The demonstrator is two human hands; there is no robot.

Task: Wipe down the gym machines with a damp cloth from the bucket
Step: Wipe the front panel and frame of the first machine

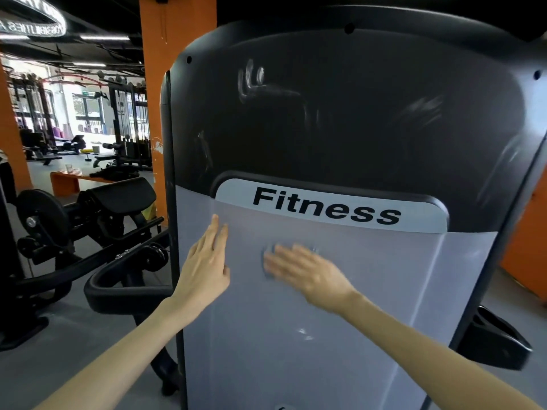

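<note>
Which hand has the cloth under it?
The right hand, pressed flat over a bluish cloth on the grey panel; the left hand rests bare.

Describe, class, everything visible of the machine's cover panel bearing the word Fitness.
The cover panel stands upright, tall and gently curved, of smooth plastic by its look: glossy black above with pale smear marks, matt grey below. A grey label reads Fitness in black letters. Small holes dot its black rim. The left hand rests flat against the grey part near its left edge; the right hand, blurred, presses a cloth, barely showing at its fingertips, against the middle.
</note>
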